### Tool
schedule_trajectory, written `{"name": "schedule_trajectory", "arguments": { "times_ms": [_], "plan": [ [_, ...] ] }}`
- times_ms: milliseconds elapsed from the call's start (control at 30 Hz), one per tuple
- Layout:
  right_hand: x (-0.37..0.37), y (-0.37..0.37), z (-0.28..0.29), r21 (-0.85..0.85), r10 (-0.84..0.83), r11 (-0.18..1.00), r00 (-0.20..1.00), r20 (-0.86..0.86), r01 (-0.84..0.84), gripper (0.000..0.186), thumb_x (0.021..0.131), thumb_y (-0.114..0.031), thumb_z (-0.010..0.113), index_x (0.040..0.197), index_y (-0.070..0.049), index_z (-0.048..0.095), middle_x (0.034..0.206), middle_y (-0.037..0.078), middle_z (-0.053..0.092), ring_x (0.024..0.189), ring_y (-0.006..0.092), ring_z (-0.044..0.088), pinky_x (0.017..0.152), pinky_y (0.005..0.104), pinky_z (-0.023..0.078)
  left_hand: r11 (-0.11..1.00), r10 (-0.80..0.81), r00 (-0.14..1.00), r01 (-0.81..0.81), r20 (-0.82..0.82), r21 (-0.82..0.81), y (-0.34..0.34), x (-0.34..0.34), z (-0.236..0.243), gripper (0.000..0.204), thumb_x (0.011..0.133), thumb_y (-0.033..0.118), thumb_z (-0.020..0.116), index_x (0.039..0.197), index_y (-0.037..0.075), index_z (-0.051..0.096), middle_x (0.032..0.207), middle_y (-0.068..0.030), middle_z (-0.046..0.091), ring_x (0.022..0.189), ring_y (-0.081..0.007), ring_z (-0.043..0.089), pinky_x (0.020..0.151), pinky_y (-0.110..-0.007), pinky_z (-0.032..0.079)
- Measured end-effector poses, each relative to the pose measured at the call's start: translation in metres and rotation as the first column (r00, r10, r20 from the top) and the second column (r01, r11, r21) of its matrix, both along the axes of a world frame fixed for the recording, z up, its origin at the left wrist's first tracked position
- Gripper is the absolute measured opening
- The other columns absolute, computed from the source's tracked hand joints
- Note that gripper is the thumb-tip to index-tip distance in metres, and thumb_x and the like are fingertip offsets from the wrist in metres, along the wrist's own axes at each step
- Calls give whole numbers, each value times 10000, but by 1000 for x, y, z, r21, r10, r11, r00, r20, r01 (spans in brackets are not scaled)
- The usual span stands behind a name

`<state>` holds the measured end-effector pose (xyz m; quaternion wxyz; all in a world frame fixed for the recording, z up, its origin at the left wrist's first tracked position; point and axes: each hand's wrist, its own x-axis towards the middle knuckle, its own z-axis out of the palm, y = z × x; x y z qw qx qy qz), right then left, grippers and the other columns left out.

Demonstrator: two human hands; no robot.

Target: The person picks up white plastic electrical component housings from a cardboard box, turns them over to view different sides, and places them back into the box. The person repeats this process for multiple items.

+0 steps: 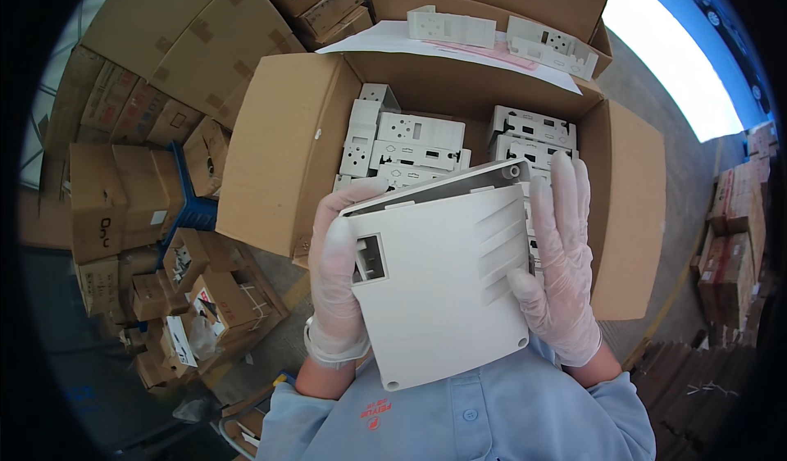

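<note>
Close in front of my body, a white plastic housing [443, 289] is tilted up. It has a square opening near its upper left, slanted ribs on the right and a gap along its top edge. My left hand [338, 264], in a translucent glove, is closed on its left edge, with the thumb on the front face. My right hand [564, 268], gloved too, lies along the right edge with fingers stretched straight and the thumb touching the face near the ribs. Behind the housing, an open cardboard box [635, 215] holds white plastic parts [422, 133] stacked in two groups.
Two white plastic brackets [451, 28] lie on white paper [369, 39] beyond the box. Cardboard cartons [123, 190] crowd the left, beside a blue plastic frame [190, 203]. More cartons [734, 240] and flattened cardboard [697, 387] stand at the right.
</note>
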<state>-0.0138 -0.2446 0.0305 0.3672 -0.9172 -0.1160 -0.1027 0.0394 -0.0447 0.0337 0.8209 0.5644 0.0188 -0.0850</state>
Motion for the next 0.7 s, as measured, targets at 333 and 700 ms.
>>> {"name": "schedule_trajectory", "arguments": {
  "times_ms": [333, 700],
  "plan": [
    [-16, 47, -13, -6, 781, 624, 623, 51, -781, 723, 881, -536, 509, 1395, -41, 395, 1449, 96, 387, 1346, 290, 355, 1100, 468, 294, 1000, 3, 1000, -3, 21, -14, -3, 16, -15, 452, 942, 405, 476, 1192, 29, 473, 1090, -102, 582, 1008, -150, 569, 885, -297, 469],
    [0, -21, -25, 861, 71, 424, 937, -341, 281, 847, 801, -398, 697, 1441, -33, 279, 1425, 153, 411, 1279, 259, 434, 1064, 429, 345, 999, -15, 999, 16, 35, -40, 11, 19, -14, 487, 933, 447, 477, 1188, 33, 477, 1084, -87, 576, 991, -139, 576, 867, -296, 481]
  ]
}}
